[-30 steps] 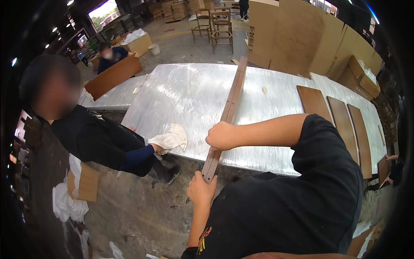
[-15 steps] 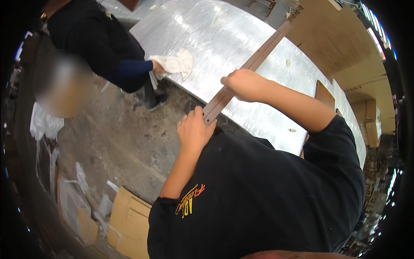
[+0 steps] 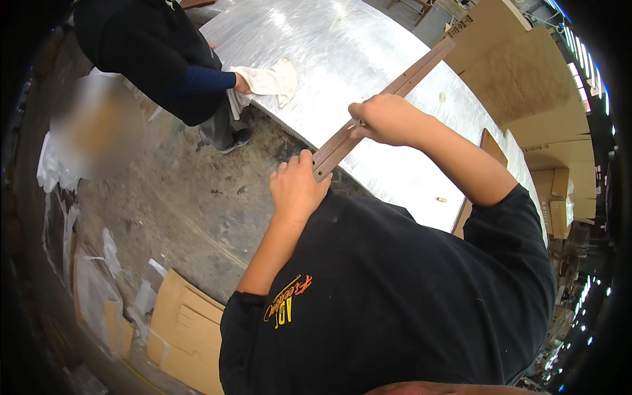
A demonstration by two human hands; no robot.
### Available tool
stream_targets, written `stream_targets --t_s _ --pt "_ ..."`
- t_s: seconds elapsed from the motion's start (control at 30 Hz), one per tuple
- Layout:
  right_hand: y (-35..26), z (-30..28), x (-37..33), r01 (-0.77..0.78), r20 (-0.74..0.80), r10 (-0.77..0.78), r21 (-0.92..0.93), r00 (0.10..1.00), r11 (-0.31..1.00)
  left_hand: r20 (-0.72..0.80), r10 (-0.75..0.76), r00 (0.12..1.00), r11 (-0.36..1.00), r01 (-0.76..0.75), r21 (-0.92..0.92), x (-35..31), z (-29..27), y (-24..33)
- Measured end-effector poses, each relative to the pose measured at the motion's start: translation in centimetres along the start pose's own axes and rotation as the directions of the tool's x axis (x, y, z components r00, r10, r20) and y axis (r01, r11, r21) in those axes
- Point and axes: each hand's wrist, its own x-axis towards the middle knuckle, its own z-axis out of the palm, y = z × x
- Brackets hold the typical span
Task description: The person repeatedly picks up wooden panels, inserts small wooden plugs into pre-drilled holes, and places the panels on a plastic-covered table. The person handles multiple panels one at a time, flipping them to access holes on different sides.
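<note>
Presumably for balance, left grip [image 3: 297, 186] clasps drilled wooden rail [image 3: 337, 149] at near end; right grip [image 3: 390, 119] clasps midsection.

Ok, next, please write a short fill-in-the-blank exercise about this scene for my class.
1. The hand at the near end of the long brown bar is the person's ____ one.
2. The bar's far end points toward the picture's upper ____ corner.
3. The co-worker holds a ____ cloth.
4. The person's own shirt is mostly ____.

Missing words: left; right; white; black.
</note>
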Motion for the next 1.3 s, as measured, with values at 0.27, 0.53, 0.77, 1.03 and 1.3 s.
stream_targets --t_s 0.27,0.53,0.77,1.03,1.3 --pt "0.6 1.8 0.1 0.002 -0.203 0.003 0.026 0.979 1.0 0.028 -0.003 1.0 1.0 0.003 -0.012 0.2 -0.1 0.0" --pt "-1.2 -0.1 0.6 -0.137 0.092 0.152 -0.146 0.984 0.98 0.045 -0.022 0.999 0.999 0.023 -0.026 0.1 -0.3 0.3" --pt "-1.4 0.3 0.2 -0.037 -0.074 0.025 -0.164 0.997 0.986 0.048 -0.031 0.998 0.999 0.031 -0.013 0.1 -0.2 0.3" --pt "-1.3 -0.2 -0.4 -0.036 -0.028 0.034 -0.087 0.999 0.996 0.04 -0.032 0.999 0.999 0.033 -0.019 0.0 -0.2 0.3" --pt "-0.9 -0.5 -0.3 0.025 -0.171 -0.017 0.043 0.985 0.999 0.074 -0.049 0.996 0.998 0.052 -0.035 0.0 -0.3 0.3"
